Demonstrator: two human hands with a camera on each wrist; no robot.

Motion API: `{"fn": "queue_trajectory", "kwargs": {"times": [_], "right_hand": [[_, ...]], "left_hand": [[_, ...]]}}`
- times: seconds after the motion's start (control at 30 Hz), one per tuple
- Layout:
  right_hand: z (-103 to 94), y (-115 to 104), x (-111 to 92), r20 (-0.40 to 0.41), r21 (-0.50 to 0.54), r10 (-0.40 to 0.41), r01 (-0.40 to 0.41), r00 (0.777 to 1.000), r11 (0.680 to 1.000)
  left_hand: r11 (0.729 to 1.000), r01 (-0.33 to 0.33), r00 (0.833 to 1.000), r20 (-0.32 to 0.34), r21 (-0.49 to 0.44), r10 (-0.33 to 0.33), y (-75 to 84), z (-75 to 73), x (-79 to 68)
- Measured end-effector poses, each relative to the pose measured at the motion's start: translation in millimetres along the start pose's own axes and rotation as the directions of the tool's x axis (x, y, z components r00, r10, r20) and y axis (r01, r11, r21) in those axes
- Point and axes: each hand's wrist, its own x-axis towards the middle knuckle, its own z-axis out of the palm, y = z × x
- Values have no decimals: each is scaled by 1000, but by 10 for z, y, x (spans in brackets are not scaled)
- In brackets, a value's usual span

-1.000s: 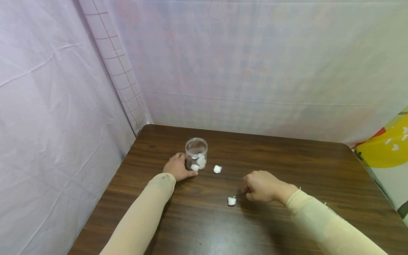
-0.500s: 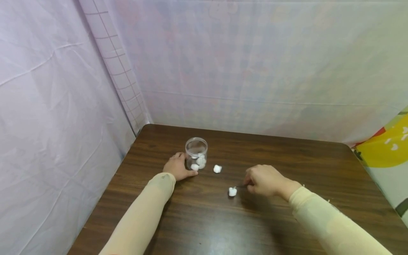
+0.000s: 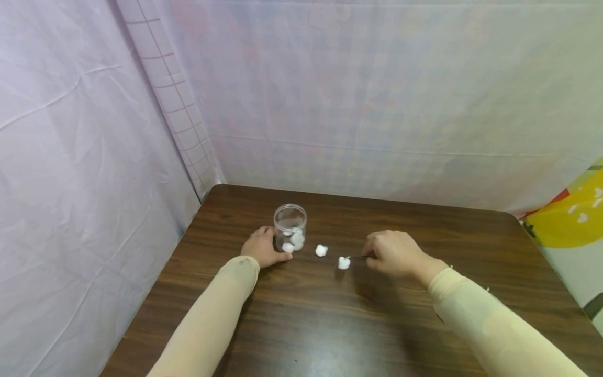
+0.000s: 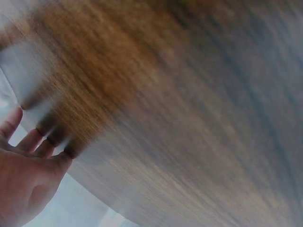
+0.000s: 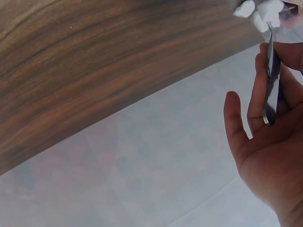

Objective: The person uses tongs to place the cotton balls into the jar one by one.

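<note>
My left hand (image 3: pixel 262 247) rests on the table against the left side of a clear jar (image 3: pixel 290 217), its thumb in front of the base. Several white cotton balls (image 3: pixel 297 239) lie inside the open-topped jar. In the left wrist view, the fingers (image 4: pixel 31 140) are fairly straight with tips at the tabletop. My right hand (image 3: pixel 393 253) pinches metal tweezers (image 5: pixel 271 87) between thumb and fingers. At the tweezers' tips a cotton ball (image 3: pixel 344 263) is held above the table. Another cotton ball (image 3: pixel 321 250) lies on the table, between the jar and the held one.
The brown wood-grain table (image 3: pixel 424 225) has rounded far corners. A pale patterned curtain (image 3: pixel 377 104) hangs behind it, and a white sheet (image 3: pixel 85 183) hangs on the left. A yellow printed cloth (image 3: pixel 572 220) shows at the right.
My right hand has moved away from me toward the back of the table, carrying the cotton ball in the tweezers. The left hand, the jar and the loose cotton ball have stayed put.
</note>
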Motion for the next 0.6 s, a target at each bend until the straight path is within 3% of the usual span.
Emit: {"fn": "queue_trajectory", "kwargs": {"times": [0.3, 0.6], "right_hand": [[-146, 46, 133, -34, 8, 63, -63, 997, 998], [-356, 0, 457, -97, 9, 101, -101, 990, 995]], "left_hand": [[1000, 5, 1000, 4, 5, -5, 17, -18, -4], [1000, 1, 1000, 10, 0, -1, 21, -23, -13]]}}
